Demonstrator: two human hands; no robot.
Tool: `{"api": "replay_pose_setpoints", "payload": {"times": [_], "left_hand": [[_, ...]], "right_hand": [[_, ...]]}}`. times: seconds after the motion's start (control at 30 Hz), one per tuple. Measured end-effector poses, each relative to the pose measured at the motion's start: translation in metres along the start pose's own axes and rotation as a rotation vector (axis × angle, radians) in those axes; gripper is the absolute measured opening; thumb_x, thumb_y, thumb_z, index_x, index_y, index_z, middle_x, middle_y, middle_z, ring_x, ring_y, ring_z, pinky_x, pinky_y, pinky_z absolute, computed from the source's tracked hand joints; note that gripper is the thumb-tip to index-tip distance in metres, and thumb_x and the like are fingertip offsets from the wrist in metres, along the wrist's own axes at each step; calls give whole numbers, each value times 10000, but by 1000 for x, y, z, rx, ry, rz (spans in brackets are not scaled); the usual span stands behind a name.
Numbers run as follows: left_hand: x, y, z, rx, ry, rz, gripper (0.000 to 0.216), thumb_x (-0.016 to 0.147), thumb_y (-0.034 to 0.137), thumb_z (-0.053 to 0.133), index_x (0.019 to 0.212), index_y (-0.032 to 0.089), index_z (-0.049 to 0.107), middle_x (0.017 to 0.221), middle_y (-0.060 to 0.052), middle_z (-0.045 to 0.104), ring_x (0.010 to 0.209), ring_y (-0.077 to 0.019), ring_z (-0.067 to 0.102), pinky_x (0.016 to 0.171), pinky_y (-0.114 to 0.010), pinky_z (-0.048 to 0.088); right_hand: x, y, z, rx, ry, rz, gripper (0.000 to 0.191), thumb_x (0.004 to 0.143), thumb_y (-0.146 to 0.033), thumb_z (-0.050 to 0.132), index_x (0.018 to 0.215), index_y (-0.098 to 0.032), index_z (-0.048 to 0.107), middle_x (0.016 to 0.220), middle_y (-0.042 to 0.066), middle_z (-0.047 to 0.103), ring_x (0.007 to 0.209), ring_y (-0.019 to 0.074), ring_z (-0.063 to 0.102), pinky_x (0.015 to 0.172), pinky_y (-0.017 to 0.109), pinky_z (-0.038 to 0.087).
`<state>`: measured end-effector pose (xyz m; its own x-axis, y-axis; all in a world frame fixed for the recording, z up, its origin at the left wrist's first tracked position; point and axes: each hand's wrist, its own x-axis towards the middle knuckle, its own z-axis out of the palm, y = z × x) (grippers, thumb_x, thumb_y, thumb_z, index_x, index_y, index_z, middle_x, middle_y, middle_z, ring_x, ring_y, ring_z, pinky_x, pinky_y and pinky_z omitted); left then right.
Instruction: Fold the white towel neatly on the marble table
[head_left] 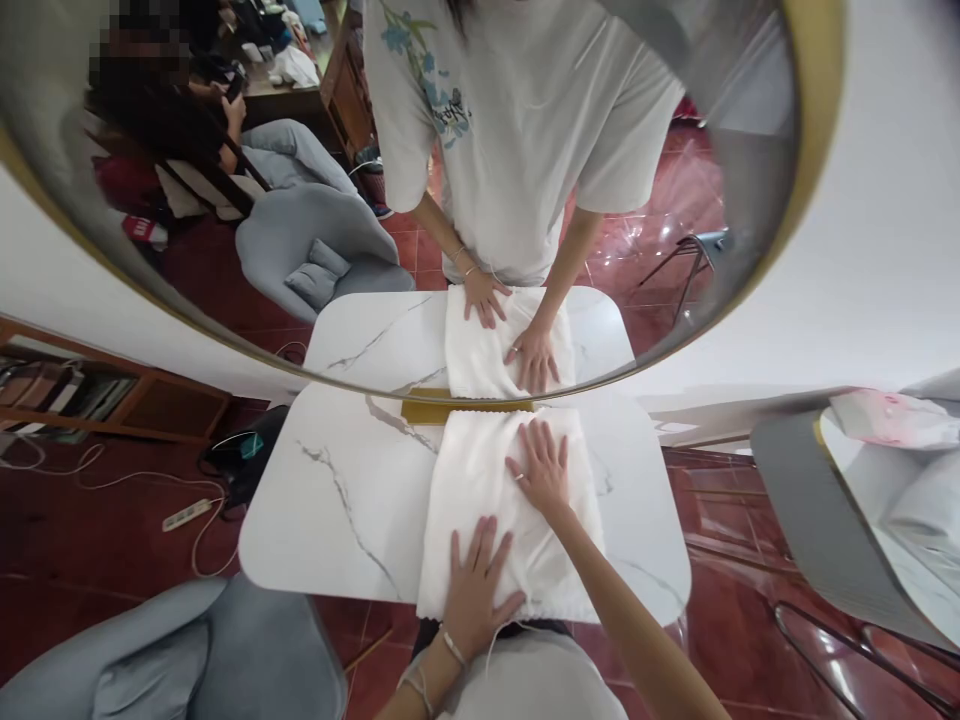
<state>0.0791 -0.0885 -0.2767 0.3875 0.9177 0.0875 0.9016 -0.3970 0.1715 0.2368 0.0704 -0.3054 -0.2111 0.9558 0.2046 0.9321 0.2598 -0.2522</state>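
Note:
A folded white towel (472, 480) lies on a white marble table (330, 500) pushed against a large round mirror. My left hand (474, 590) rests flat on the towel's near part, fingers spread. My right hand (540, 468) presses flat on the towel farther up, toward its right side, with a ring on one finger. Neither hand grips anything. The mirror (525, 150) reflects my torso in a white T-shirt and both hands on the towel.
A grey chair (187, 650) stands at the near left. A power strip (186, 514) and cables lie on the red tiled floor at left. Another table and chair (862, 520) stand at right. The mirror shows a seated person behind me.

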Motion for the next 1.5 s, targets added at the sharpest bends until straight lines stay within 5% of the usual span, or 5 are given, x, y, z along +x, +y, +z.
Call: {"api": "replay_pose_setpoints", "payload": {"times": [0.57,0.7,0.9,1.07,1.5], "left_hand": [[-92,-133,-30,131,1,-292,659,889,519,445,1463,217,329,1517,-132,329,1424,-302,237,1147,-572,9],[-90,-137,-33,96,-1,-286,663,891,510,444,1468,209,318,1521,-142,318,1426,-312,226,1141,-583,10],[-65,-101,-22,-8,13,-83,747,859,620,428,1486,251,258,1531,-111,307,1411,-326,233,1129,-582,-7],[-36,-83,-14,-133,-8,-78,635,929,541,354,1490,267,231,1436,-65,467,1259,-242,429,1044,-437,286],[-45,-140,-33,-111,177,-499,506,940,350,425,1434,248,382,1474,-113,390,1353,-282,356,1081,-488,304]], "right_hand": [[52,-210,54,138,-126,-228,593,961,-393,359,1502,-189,227,1576,97,161,1459,273,62,1159,526,75],[49,-204,54,129,-114,-282,545,978,-364,317,1493,-196,255,1551,60,258,1456,227,105,1173,489,83],[4,-124,31,49,44,-92,521,982,-326,336,1491,-249,260,1500,31,372,1438,211,198,1153,460,182],[-25,-79,18,-10,145,130,549,976,-330,348,1503,-294,201,1493,43,384,1404,238,286,1119,481,235],[10,-207,54,116,132,-51,624,981,-335,335,1519,-129,94,1531,158,276,1427,269,214,1124,502,228]]}}
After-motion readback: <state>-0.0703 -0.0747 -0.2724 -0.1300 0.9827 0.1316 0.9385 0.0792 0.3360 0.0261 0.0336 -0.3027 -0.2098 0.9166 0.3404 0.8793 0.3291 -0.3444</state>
